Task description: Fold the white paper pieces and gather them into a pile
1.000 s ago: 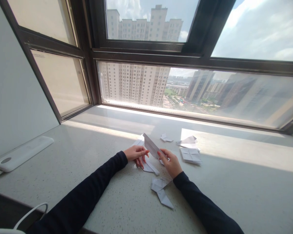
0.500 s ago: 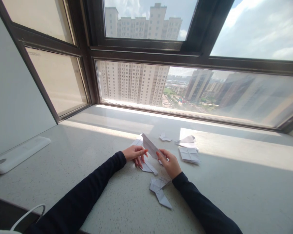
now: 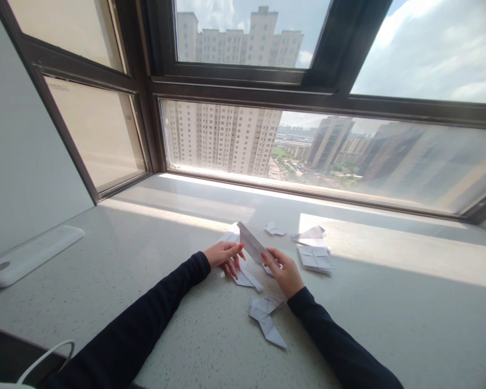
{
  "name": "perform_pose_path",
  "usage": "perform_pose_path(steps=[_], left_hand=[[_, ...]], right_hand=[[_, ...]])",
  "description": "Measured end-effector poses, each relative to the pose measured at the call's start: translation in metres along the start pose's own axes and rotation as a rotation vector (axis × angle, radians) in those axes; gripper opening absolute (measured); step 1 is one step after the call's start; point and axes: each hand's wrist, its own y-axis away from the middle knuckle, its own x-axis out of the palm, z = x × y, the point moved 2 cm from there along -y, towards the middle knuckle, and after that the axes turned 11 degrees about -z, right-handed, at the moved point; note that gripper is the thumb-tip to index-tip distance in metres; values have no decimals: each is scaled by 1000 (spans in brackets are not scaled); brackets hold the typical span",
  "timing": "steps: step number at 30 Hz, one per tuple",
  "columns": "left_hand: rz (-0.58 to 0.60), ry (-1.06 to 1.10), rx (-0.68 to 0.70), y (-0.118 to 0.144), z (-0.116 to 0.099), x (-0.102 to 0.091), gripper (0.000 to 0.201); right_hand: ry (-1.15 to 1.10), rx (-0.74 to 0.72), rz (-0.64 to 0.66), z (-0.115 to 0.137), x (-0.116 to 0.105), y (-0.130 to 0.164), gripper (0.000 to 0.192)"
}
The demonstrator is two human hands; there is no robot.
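Note:
Pinched between the thumb and fingers of my right hand (image 3: pixel 285 272) is a folded sheet of white paper (image 3: pixel 252 243), raised at a tilt above the counter. My left hand (image 3: pixel 225 257) is at the paper's left edge, its thumb stretched towards it and its other fingers loosely bent and apart. Whether that thumb touches the paper I cannot tell. Below the hands lies a folded paper piece (image 3: pixel 248 279), partly covered by the left fingers. Nearer to me rests an angular folded paper shape (image 3: pixel 267 319). Behind the left hand another white paper (image 3: pixel 230 233) is partly hidden.
To the right lie a stack of square folded papers (image 3: pixel 316 259) and a pointed folded paper (image 3: pixel 311 235). A small folded piece (image 3: pixel 274 229) sits farther back. At the left, a long white device (image 3: pixel 36 254) stands by the wall. Windows border the speckled counter (image 3: pixel 389 313).
My hands and the held paper stay nearly in place. The whole view has shifted very slightly.

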Motion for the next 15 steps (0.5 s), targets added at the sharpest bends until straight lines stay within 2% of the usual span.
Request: perform_pose_path(steps=[5, 8, 12, 15], left_hand=[[-35, -6, 39, 1, 1, 0, 53], [-106, -56, 122, 1, -3, -7, 53], [-290, -350, 310, 4, -12, -26, 45], [-331, -626, 397, 9, -15, -35, 39]], right_hand=[[-38, 19, -1, 6, -3, 1, 35], [-64, 9, -24, 9, -5, 1, 37], [-64, 5, -101, 9, -8, 0, 39], [-91, 15, -111, 10, -9, 0, 37]])
